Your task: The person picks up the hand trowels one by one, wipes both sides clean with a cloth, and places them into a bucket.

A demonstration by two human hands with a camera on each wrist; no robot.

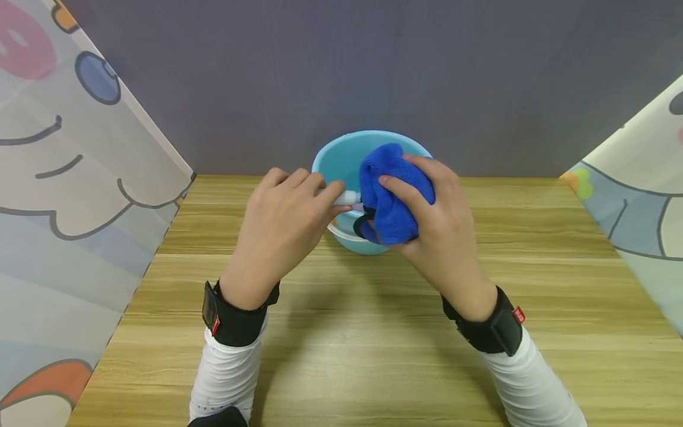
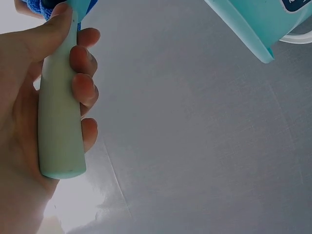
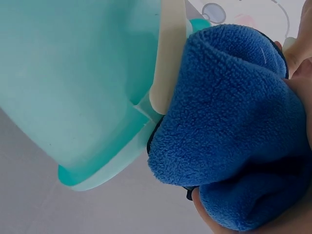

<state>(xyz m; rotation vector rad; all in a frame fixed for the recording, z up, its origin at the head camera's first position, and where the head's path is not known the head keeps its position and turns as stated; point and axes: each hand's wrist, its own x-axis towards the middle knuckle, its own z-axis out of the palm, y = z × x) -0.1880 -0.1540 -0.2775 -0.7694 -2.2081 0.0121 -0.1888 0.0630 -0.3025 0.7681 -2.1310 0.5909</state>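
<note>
My left hand [image 1: 285, 222] grips a smooth, pale green handle [image 2: 61, 122] that widens toward its butt. The thumb lies along its narrow end and the fingers curl round it. At that narrow end, a blue fluffy cloth [image 1: 397, 193] with black edging covers the tool's head, so its kind is hidden. My right hand [image 1: 450, 231] holds the bunched cloth, thumb and fingers bent round it. Both hands are over the front part of a light blue bucket [image 1: 338, 155]. In the right wrist view, the cloth overlaps the bucket's cream carrying handle [image 3: 169, 58].
The bucket stands on a wood-grain table [image 1: 341, 356] against a grey back wall [image 1: 341, 65]. Cartoon-printed panels flank the table, one at the left [image 1: 80, 196] and one at the right [image 1: 645, 196]. Something lies inside the bucket, mostly hidden by the hands and cloth.
</note>
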